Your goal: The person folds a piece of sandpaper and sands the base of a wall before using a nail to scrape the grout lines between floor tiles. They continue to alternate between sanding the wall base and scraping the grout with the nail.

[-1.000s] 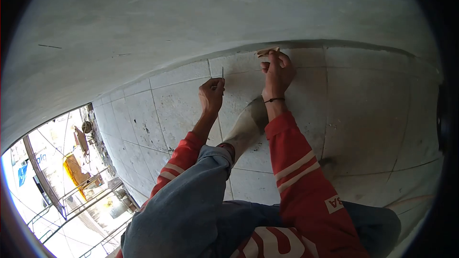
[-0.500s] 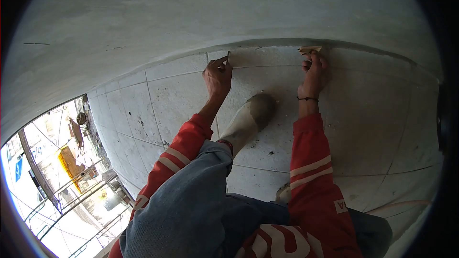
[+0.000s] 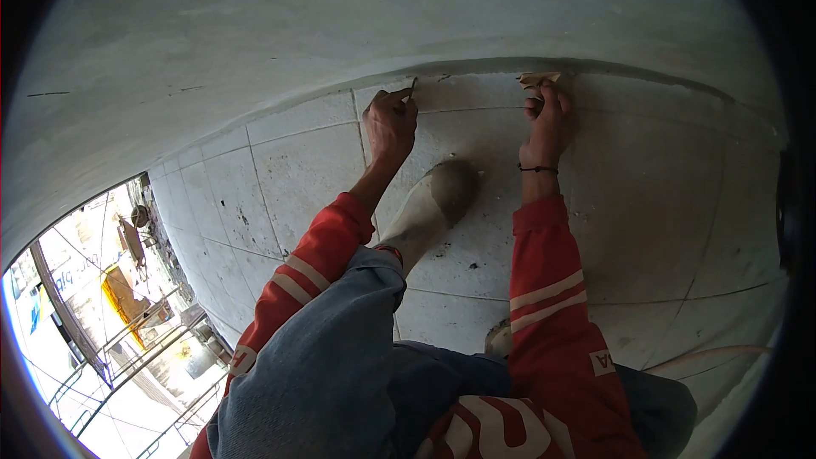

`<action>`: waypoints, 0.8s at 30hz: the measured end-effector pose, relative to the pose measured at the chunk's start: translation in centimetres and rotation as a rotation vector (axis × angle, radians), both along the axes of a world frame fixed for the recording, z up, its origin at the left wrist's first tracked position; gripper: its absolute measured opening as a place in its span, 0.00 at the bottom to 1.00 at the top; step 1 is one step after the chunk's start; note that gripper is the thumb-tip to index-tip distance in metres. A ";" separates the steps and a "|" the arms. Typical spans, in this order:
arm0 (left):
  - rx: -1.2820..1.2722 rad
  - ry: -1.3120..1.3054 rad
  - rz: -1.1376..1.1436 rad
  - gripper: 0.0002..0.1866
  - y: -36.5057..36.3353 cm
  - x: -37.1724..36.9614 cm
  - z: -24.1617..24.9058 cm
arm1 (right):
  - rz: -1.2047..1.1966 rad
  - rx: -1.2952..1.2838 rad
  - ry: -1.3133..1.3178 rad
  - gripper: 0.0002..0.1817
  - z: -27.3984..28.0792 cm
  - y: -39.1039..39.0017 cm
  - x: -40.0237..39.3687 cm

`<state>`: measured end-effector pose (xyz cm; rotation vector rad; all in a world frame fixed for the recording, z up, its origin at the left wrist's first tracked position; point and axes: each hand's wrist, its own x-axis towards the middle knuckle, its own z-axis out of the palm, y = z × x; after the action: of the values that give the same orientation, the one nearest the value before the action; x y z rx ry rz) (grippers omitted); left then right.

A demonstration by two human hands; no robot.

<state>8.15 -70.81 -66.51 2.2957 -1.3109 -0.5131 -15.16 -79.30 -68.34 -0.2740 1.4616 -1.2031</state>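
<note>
My left hand [image 3: 391, 126] pinches a thin dark stick-like tool [image 3: 414, 85], its tip close to the line where the wall [image 3: 340, 8] meets the tiled floor [image 3: 297, 161]. Further right, my right hand [image 3: 548, 126] grips a folded tan piece [image 3: 537, 79] that touches the base of the wall. A dark grey band [image 3: 484, 64] runs along that wall base. Both hands are low, just above the tiles, with red sleeves behind them.
My boot [image 3: 442, 195] stands on the tiles between my hands, and part of another shoe [image 3: 499, 340] shows behind. Metal railings [image 3: 127, 374] and a bright outdoor area lie at the lower left. A pale hose or cable [image 3: 714, 351] curves at the lower right.
The view has shifted slightly. My left hand with the thin tool has moved a little to the right along the wall base. The right hand still holds the tan piece against the wall.
</note>
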 end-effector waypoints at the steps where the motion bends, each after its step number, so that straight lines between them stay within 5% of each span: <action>1: -0.003 0.018 -0.019 0.15 -0.1 -0.3 -0.1 | -0.003 0.006 0.000 0.11 0.0 0.0 -0.1; 24: -0.032 -0.032 0.043 0.14 1.3 2.3 -1.0 | -0.004 0.019 -0.026 0.12 0.2 -0.1 -0.5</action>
<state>10.42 -69.54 -67.48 2.3093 -1.2722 -0.4396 -15.66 -79.42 -68.14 -0.2420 1.4509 -1.1918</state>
